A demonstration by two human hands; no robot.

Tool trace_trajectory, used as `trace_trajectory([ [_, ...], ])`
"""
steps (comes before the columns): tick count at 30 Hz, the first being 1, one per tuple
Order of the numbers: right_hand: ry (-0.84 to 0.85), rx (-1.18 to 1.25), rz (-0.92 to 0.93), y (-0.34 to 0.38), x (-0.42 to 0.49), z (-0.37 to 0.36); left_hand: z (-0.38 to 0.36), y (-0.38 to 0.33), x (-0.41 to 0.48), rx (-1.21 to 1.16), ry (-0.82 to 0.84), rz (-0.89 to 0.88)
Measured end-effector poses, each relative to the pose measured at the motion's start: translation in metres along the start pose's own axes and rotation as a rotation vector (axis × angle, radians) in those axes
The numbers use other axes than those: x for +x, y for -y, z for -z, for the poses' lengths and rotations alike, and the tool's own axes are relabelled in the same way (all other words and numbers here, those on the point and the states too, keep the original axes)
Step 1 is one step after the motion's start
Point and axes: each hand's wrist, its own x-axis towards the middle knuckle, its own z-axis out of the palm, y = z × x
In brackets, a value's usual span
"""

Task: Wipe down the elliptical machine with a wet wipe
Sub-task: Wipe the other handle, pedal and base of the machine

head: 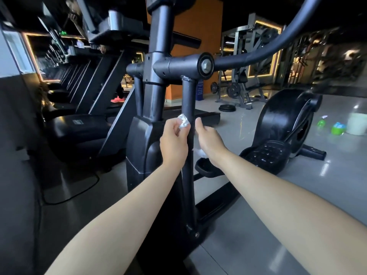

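The black elliptical machine stands right in front of me, with a thin upright bar dropping from its pivot joint. My left hand pinches a crumpled white wet wipe against the left side of that bar. My right hand is on the bar's right side, thumb up beside it and fingers curled behind. A bit of white shows under the right hand; what it is I cannot tell. The right foot pedal and the flywheel housing lie to the right.
A row of treadmills runs along the left, with a black cable on the floor. Weight racks and a plate stand at the back. A white bucket and green spray bottles sit at the far right.
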Motion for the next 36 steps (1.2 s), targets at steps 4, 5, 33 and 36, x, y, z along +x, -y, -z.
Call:
trace_trajectory([
  [4,-0.055,0.127,0.047,0.018,0.012,-0.012,-0.01,-0.023,0.016,0.032,-0.036,-0.05],
  [5,-0.059,0.124,0.046,0.016,0.011,-0.014,-0.01,-0.019,0.013,0.059,-0.024,-0.054],
  [33,0.072,0.092,-0.035,-0.005,-0.007,0.005,-0.025,0.0,-0.003,0.114,-0.002,-0.031],
  [36,0.073,0.095,-0.099,-0.012,-0.009,0.003,-0.021,0.016,-0.008,0.143,0.036,-0.005],
])
